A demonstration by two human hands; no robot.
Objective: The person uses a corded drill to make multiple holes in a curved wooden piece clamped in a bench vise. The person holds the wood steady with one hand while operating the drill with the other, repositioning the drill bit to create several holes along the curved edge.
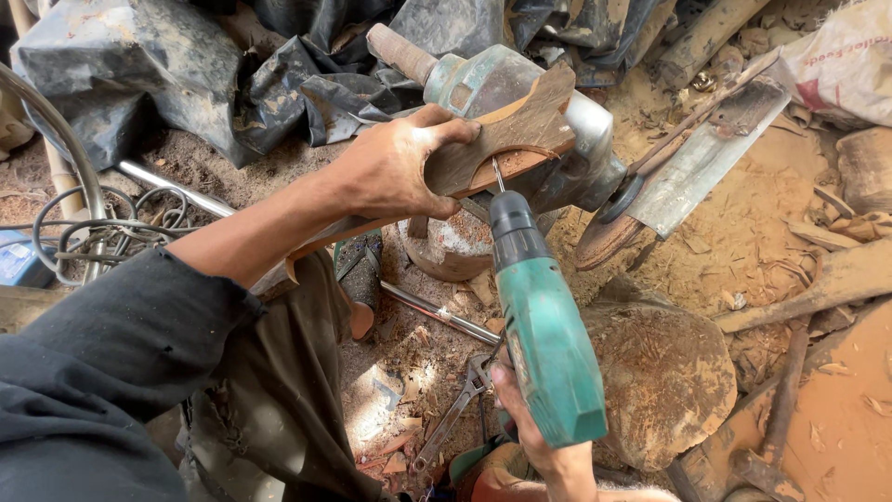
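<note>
My left hand [395, 167] grips a flat carved wooden piece [520, 130] with curved cut-outs, holding it up in the middle of the view. A green electric drill [548, 335] is held in my right hand [534, 432] from below. Its thin bit [499, 175] points up and touches the lower edge of the wooden piece. My left forearm in a dark sleeve comes in from the left.
A grey bench grinder [581, 158] with a disc stands behind the wood. An adjustable wrench [455, 414] and a metal rod [437, 311] lie on sawdust-covered ground. A round wood block [664, 367] sits at right, black plastic sheeting [158, 74] at top left, cables [84, 232] at left.
</note>
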